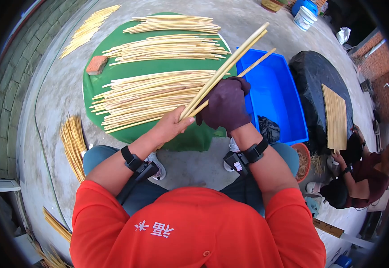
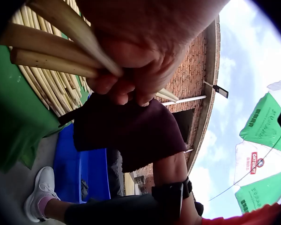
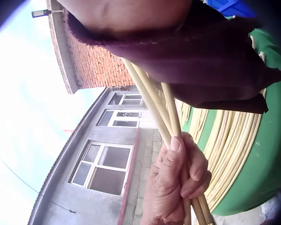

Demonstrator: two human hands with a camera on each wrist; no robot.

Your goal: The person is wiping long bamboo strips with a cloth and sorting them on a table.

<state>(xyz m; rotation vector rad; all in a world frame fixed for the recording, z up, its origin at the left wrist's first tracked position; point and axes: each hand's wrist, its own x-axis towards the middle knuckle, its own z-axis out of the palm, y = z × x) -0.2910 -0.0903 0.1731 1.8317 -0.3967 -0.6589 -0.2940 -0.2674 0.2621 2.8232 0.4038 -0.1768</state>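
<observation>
In the head view, several pale peeled sticks slant up to the right in front of the person. The bare left hand grips their lower ends, thumb and curled fingers around them, as the right wrist view also shows at the hand. A dark purple cloth covers the right hand, which is closed around the sticks just above the left hand. One thinner stick passes through the cloth and comes out at its upper right. The right fingers themselves are hidden under the cloth.
Rows of sticks and a brick lie on a round green-covered table. A blue tub stands to its right. Stick bundles lie at left. Another person holds a flat stick bundle at right.
</observation>
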